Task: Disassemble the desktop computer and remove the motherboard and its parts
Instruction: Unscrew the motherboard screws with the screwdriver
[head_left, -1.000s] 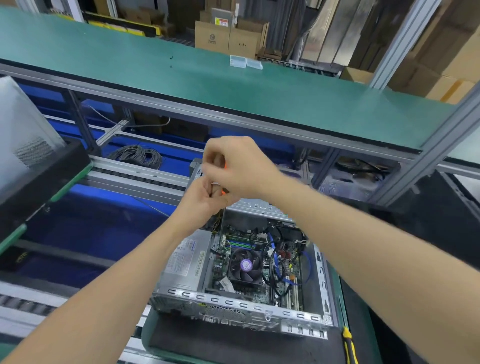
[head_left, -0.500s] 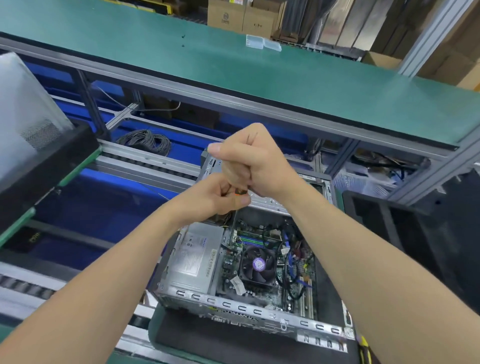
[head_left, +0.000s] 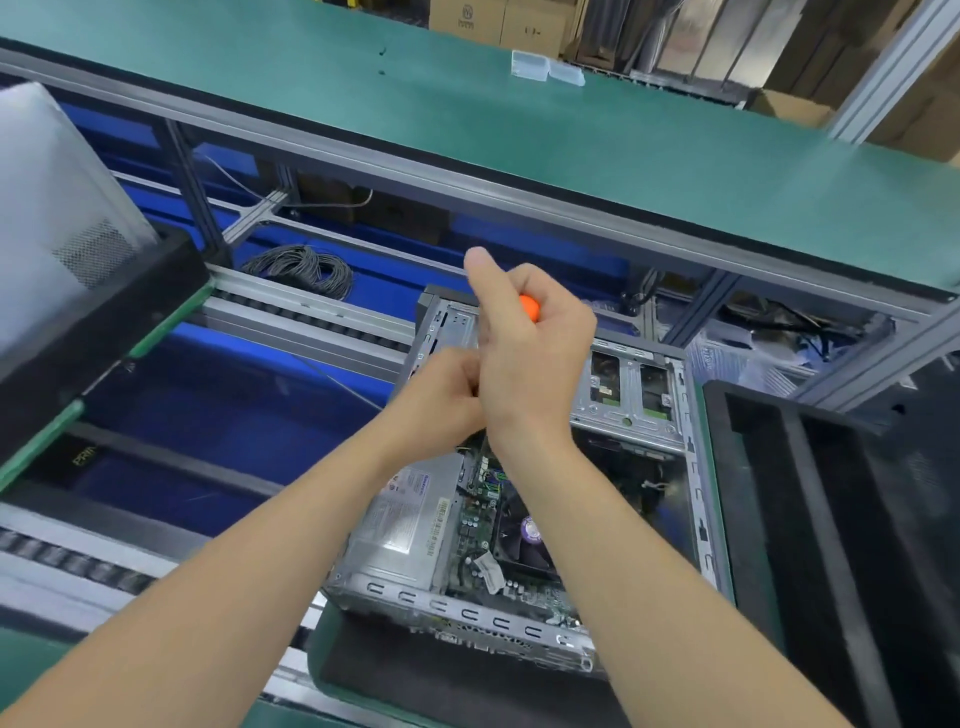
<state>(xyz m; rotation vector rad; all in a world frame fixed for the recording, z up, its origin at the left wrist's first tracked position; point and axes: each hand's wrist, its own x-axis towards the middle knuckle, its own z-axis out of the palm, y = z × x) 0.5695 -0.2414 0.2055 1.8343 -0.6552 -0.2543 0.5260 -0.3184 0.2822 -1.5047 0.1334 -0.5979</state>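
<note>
An open desktop computer case (head_left: 631, 410) lies on its side on a dark mat. Inside it I see the silver power supply (head_left: 400, 525), the motherboard (head_left: 478, 525) and a black CPU fan (head_left: 524, 540). My right hand (head_left: 530, 353) grips an orange-handled screwdriver (head_left: 530, 307) upright above the case's far left part. My left hand (head_left: 441, 400) is curled just below and left of it, touching the right hand; whatever its fingers pinch is hidden. The screwdriver's shaft and tip are hidden behind my hands.
A black foam tray (head_left: 810, 509) stands right of the case. A green shelf (head_left: 571, 135) runs above and behind, carrying small clear boxes (head_left: 545, 67). A coil of grey cable (head_left: 301, 267) lies at the back left. A black-edged tray with a bagged item (head_left: 67, 218) sits left.
My right hand has turned and opened its grip slightly, so the orange handle end now shows. The view has shifted, revealing more of the black foam tray on the right.
</note>
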